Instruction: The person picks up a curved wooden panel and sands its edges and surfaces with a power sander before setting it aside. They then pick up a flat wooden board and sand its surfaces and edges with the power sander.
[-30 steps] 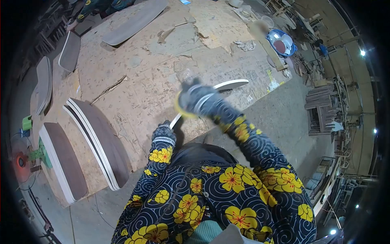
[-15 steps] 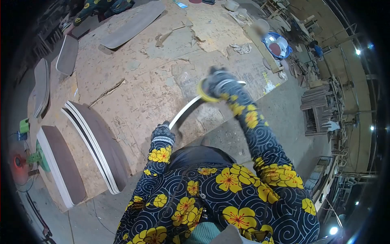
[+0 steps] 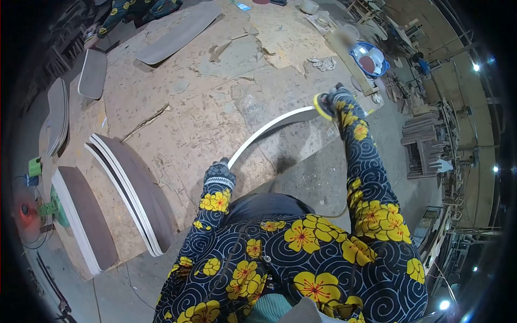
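A curved panel [image 3: 274,121] stands on its long edge near the table's front, its pale upper edge arching from lower left to upper right. At its near left end, my gloved left hand [image 3: 219,169] is closed on the panel. My gloved right hand [image 3: 339,97] grips a round sanding pad [image 3: 323,106] with a yellow rim, held against the panel's far right end. The fingers of my right hand are partly hidden behind the pad and sleeve.
Curved panels are stacked at the left [image 3: 126,194], with another stack [image 3: 83,220] beside them. One long panel [image 3: 180,35] lies farther back. A blue basket [image 3: 369,59] is beyond a wooden strip [image 3: 350,62]. Another person's sleeve [image 3: 116,19] shows at top left.
My right hand has moved right along the panel's upper edge with the pad, to the far end. My left hand has stayed on the near end.
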A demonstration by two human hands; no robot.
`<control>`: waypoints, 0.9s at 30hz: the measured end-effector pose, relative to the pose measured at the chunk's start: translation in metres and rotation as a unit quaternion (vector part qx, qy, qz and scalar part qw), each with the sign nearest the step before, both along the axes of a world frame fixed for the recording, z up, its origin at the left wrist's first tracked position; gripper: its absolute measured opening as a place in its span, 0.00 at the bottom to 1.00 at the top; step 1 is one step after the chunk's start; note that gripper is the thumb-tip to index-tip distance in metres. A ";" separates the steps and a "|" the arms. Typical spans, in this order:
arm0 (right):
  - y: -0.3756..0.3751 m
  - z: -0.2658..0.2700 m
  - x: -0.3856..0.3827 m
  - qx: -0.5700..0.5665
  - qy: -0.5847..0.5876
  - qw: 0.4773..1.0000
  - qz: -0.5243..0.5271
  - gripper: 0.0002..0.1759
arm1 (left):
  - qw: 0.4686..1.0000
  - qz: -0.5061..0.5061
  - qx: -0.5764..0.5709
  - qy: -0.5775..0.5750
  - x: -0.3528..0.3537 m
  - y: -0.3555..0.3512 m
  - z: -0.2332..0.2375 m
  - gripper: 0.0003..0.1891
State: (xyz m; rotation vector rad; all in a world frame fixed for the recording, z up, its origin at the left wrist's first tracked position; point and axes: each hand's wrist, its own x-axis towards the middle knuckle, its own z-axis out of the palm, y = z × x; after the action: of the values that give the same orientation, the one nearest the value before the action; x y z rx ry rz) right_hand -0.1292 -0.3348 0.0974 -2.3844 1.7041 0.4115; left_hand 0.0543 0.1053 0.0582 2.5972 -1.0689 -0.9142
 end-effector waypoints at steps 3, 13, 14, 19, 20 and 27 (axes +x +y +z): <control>0.062 0.061 0.026 0.047 0.018 0.993 0.107 0.32 | 1.000 0.006 0.016 0.019 0.003 -0.003 0.003 0.27; 0.273 0.091 0.110 0.069 -0.082 0.935 0.338 0.18 | 1.000 0.006 -0.003 0.002 0.003 -0.001 0.003 0.20; 0.259 0.094 0.107 0.036 -0.021 0.919 0.391 0.19 | 1.000 -0.002 -0.011 0.000 0.004 0.001 -0.002 0.20; 0.059 0.013 0.031 -0.001 -0.069 0.998 0.005 0.31 | 0.997 -0.003 -0.070 -0.030 0.001 0.003 -0.007 0.22; 0.039 0.010 0.012 -0.038 -0.084 0.993 -0.067 0.34 | 0.997 -0.002 -0.069 -0.031 0.000 0.004 -0.006 0.22; 0.144 0.044 0.083 0.002 0.084 0.925 0.370 0.24 | 0.996 -0.011 -0.075 -0.040 0.001 0.003 -0.008 0.24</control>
State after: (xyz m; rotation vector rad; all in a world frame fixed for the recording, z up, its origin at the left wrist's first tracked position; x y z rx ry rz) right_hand -0.0457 -0.1907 0.1412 -2.9872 0.7655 0.7311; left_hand 0.0553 0.1087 0.0503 2.5220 -1.1416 -0.7102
